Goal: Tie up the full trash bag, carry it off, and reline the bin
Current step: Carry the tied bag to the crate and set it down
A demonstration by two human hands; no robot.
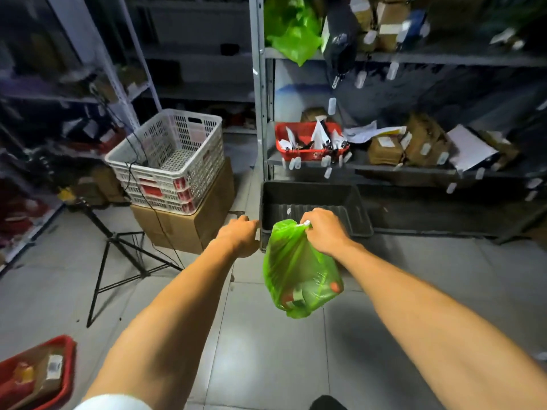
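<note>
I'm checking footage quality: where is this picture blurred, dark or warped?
Head view: the shelves and their parcels are dim and smeared; straight posts bow from the wide lens; the green trash bag, both hands and the tiled floor are bright and sharp.

You see: trash bag (pixel 299 270) translucent green | bin (pixel 313 199) black | crate (pixel 174 155) white lattice | basket (pixel 310 143) red | floor (pixel 266 350) grey tile

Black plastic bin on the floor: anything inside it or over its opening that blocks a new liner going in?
Nothing visible does. The black plastic bin looks unlined and bare; the green plastic trash bag hangs from the right hand in front of it.
</note>
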